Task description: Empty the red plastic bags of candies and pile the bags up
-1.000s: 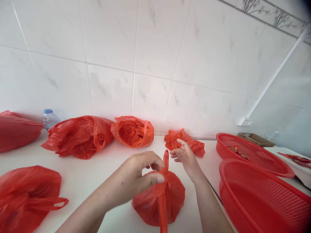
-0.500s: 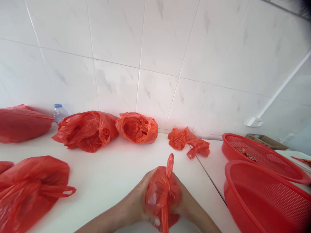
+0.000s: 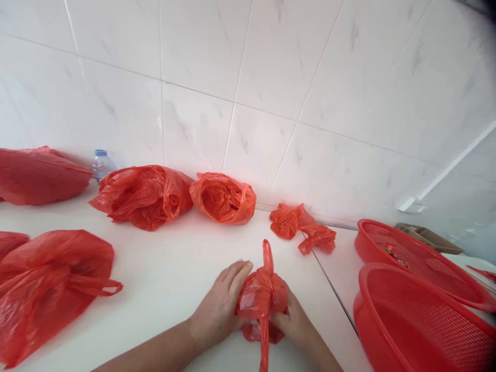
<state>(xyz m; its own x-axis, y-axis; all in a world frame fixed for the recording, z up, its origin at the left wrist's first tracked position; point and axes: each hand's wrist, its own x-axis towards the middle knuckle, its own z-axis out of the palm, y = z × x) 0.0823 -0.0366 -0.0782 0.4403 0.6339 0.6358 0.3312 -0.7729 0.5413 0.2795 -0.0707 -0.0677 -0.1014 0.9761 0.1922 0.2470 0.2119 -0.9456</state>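
A small, filled red plastic bag stands on the white table in front of me, its handles knotted on top. One handle loop sticks up; the other hangs down the near side. My left hand cups the bag's left side, fingers fairly straight along it and the thumb low at its front. From the right, my right hand grips the bag, its thumb across the front and its other fingers mostly hidden behind. What the bag contains cannot be made out.
Crumpled red bags lie near the tiled wall. Open red bags stuffed with more bags, and a clear bottle, stand left of them. A large tied red bag lies at left. Red mesh baskets stand at right.
My hands have shifted on the bag: more of the left fingers now shows along its side, and the right thumb lies across its front. The view has tilted slightly.
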